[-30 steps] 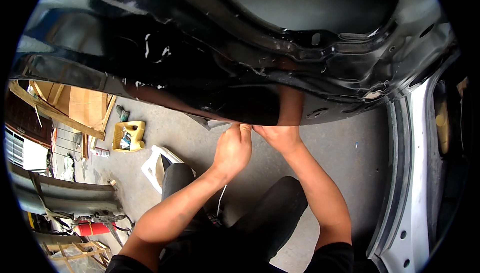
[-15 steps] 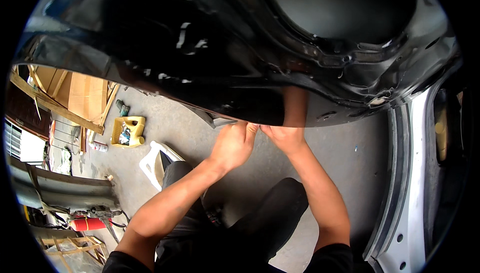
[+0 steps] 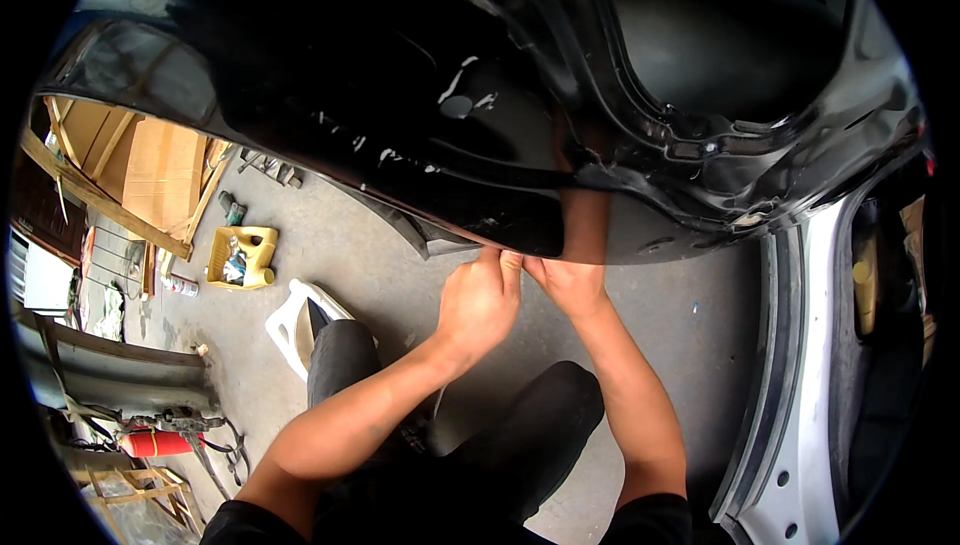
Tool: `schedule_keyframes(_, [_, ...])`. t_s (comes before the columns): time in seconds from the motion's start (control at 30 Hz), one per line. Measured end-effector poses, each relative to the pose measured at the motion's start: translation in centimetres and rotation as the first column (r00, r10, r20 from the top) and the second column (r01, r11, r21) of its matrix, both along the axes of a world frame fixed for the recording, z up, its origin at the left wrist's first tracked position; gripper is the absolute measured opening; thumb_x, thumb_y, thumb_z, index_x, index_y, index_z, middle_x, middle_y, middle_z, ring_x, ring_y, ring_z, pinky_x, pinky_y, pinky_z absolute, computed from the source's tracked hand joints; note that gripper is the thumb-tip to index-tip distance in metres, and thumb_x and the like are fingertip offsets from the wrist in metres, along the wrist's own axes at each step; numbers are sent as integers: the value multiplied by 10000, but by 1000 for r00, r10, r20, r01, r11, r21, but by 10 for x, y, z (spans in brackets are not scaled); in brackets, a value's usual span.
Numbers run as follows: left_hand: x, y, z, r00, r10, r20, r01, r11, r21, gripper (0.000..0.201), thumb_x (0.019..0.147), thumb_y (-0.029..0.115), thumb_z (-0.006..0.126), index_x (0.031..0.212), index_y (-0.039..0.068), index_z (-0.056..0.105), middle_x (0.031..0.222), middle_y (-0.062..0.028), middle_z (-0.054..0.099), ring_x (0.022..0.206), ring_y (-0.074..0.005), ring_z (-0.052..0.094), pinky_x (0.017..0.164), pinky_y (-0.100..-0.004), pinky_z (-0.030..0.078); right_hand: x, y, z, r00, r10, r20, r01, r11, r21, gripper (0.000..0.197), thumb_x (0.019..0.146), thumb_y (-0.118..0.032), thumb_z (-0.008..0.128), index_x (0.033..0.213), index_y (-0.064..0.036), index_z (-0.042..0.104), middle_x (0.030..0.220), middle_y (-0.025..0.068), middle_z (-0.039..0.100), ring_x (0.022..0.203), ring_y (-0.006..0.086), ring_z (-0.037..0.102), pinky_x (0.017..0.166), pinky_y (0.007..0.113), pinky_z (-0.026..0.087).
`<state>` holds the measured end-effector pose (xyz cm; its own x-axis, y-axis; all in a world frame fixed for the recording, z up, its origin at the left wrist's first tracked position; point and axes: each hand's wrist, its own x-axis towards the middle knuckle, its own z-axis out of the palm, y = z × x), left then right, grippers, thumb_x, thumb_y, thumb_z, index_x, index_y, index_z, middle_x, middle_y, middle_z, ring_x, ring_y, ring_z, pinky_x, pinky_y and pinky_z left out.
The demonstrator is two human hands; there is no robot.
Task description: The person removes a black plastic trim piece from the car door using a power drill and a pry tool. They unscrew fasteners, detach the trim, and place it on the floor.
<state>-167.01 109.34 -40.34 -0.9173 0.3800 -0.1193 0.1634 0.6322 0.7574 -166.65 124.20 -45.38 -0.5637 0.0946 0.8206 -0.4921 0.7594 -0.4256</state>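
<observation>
A glossy black car door (image 3: 470, 175) with its bare inner side showing spans the upper view. Both my hands are at its lower edge, nearly touching each other. My left hand (image 3: 480, 295) is closed, with thumb and curled fingers pinching the edge. Just to its right, my right hand (image 3: 570, 285) is bent at the wrist and closed on the same edge; its fingertips are partly hidden. Its forearm is mirrored in the gloss. Whether something small lies between the fingers cannot be seen. A grey flap-like piece (image 3: 445, 245) sits by the edge, left of my left hand.
A silver door sill (image 3: 805, 365) with a dark seal curves down the right. A white stool-like piece (image 3: 290, 330) stands by my left knee. Further left are a yellow cut-open jug (image 3: 265, 270), a spray can (image 3: 182, 285), a wooden crate (image 3: 120, 215) and a red cylinder (image 3: 160, 443).
The view has shifted slightly, so the door's white marks now appear further right. Both hands stay at the door's lower edge, the left now slightly more upright.
</observation>
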Motion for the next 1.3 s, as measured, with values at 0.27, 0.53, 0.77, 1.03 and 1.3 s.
schedule_keyframes(0.27, [-26,-8,-3,984,-151,100,149,989,19,393,997,272,351,1111,-60,528,988,-206,608,962,-287,571,859,-380,435,2,-3,1,1000,-30,-8,30,999,41,430,686,-100,758,1075,12,615,1207,234,529,1124,408,496,972,463,378])
schedule_keyframes(0.53, [-45,-16,-1,929,-309,203,297,951,88,299,985,183,334,783,11,472,587,-32,450,547,-120,434,521,-297,393,8,-5,-1,982,-170,-80,185,949,255,408,647,-69,739,1039,-15,638,1148,213,564,1053,416,534,923,493,415])
schedule_keyframes(0.77, [-49,-20,22,867,-370,334,401,916,-25,565,1007,389,285,1241,-93,464,1227,-279,536,1201,-352,492,987,-393,384,9,-3,-12,984,-165,70,142,956,256,501,632,-119,762,1107,-43,619,1229,230,514,1136,454,467,980,554,349])
schedule_keyframes(1.03, [-53,-21,15,847,-395,355,416,909,21,679,1001,466,243,1019,-121,583,902,-252,641,928,-386,609,846,-434,439,22,-16,1,924,-285,255,202,929,309,405,702,-112,734,1074,-13,609,1113,179,574,963,364,560,801,422,470])
schedule_keyframes(1.3, [-29,-19,22,959,-255,120,273,948,-161,675,989,475,237,939,-70,632,905,-264,646,936,-429,604,845,-485,455,21,-21,3,898,-274,344,233,960,156,328,710,-139,733,989,5,638,1061,181,585,909,357,578,760,424,476])
